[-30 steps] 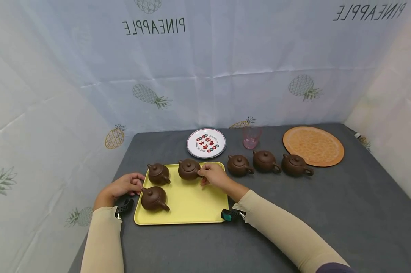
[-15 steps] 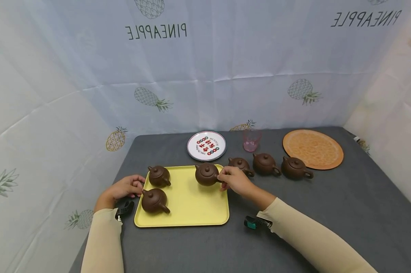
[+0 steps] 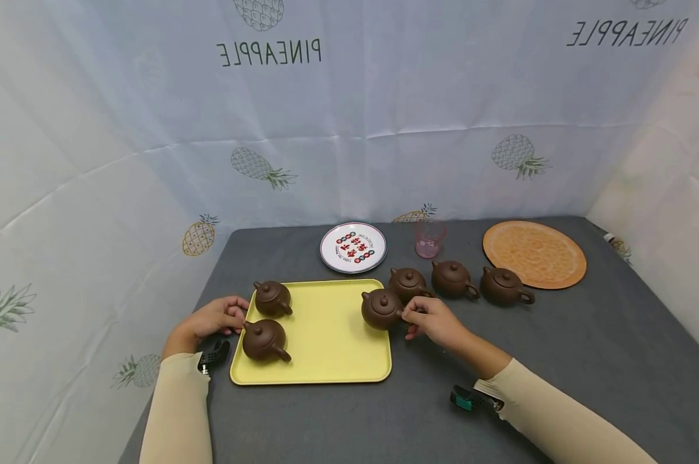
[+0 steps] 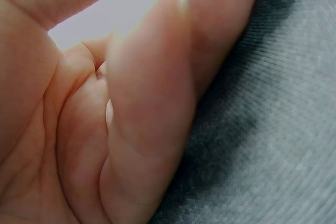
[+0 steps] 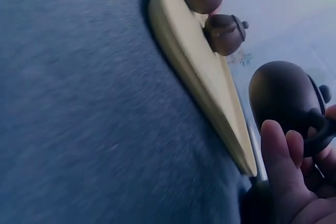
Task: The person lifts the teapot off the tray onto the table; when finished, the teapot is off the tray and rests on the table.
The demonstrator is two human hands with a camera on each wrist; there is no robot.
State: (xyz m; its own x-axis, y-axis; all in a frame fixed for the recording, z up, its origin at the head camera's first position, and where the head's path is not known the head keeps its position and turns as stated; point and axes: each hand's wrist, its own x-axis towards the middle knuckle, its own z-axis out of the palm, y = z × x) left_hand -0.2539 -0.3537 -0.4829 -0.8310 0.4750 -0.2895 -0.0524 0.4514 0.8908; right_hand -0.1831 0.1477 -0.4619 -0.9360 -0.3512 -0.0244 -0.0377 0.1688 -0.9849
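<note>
My right hand (image 3: 436,321) pinches the handle of a dark brown teapot (image 3: 381,309), which is raised over the tray's right edge. In the right wrist view this teapot (image 5: 283,98) hangs clear of the tray. The yellow tray (image 3: 332,348) carries two more brown teapots, a rear one (image 3: 271,298) and a front one (image 3: 264,340), both at its left side. My left hand (image 3: 215,317) rests on the cloth against the tray's left edge. Loosely bent fingers (image 4: 149,93) appear in the left wrist view with nothing between them.
Three brown teapots stand right of the tray: a near one (image 3: 407,282) partly behind the held teapot, a middle one (image 3: 451,279) and a right one (image 3: 502,286). Behind are a white plate (image 3: 353,248), a pink clear cup (image 3: 429,239) and a round orange mat (image 3: 535,252).
My right hand has lifted the teapot off the back of the tray and carried it rightward to the tray's right edge. The left hand and the other teapots have stayed in place.
</note>
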